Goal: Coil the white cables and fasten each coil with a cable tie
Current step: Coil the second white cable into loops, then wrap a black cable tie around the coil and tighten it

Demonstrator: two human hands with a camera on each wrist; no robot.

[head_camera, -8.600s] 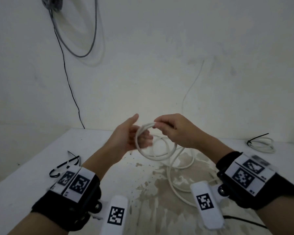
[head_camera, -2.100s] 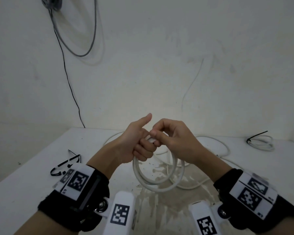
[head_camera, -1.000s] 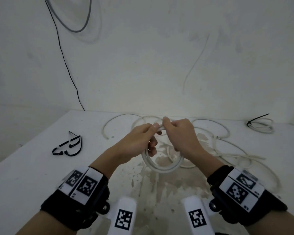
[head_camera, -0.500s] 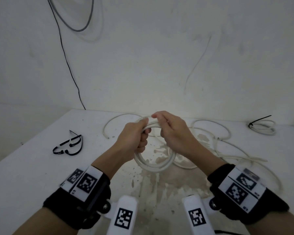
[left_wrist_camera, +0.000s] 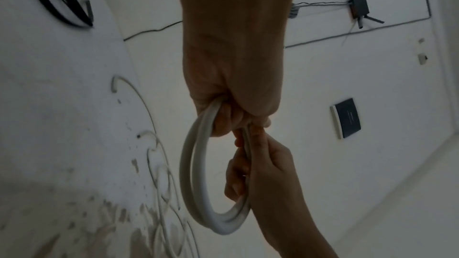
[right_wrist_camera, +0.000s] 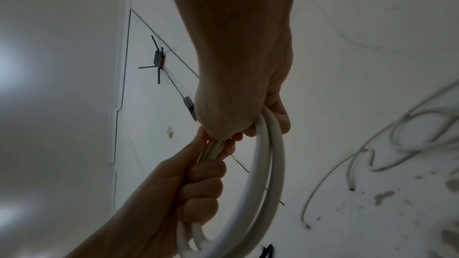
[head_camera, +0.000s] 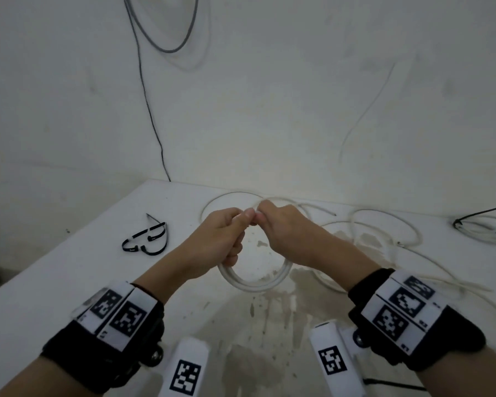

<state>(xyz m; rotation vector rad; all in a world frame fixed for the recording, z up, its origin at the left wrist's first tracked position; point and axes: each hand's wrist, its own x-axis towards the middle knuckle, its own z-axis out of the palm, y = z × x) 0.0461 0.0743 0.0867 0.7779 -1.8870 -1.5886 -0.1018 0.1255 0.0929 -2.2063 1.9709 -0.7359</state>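
A coil of white cable (head_camera: 254, 283) hangs above the stained white table (head_camera: 69, 282), held at its top by both hands. My left hand (head_camera: 224, 233) grips the coil's left side with its fingers curled round the strands (left_wrist_camera: 196, 156). My right hand (head_camera: 281, 227) holds the right side, fingers curled round the coil (right_wrist_camera: 268, 164). The two thumbs meet at the top. Black cable ties (head_camera: 146, 242) lie on the table to the left. The top of the coil is hidden inside the fists.
More loose white cable (head_camera: 384, 233) sprawls over the table behind and right of my hands. A finished coil bound with a black tie (head_camera: 481, 227) lies at the far right. A thin black wire (head_camera: 149, 110) runs down the wall behind.
Both hands have come together at the top of the coil, thumbs now touching. The coil hangs lower and closer to the table than one second ago.
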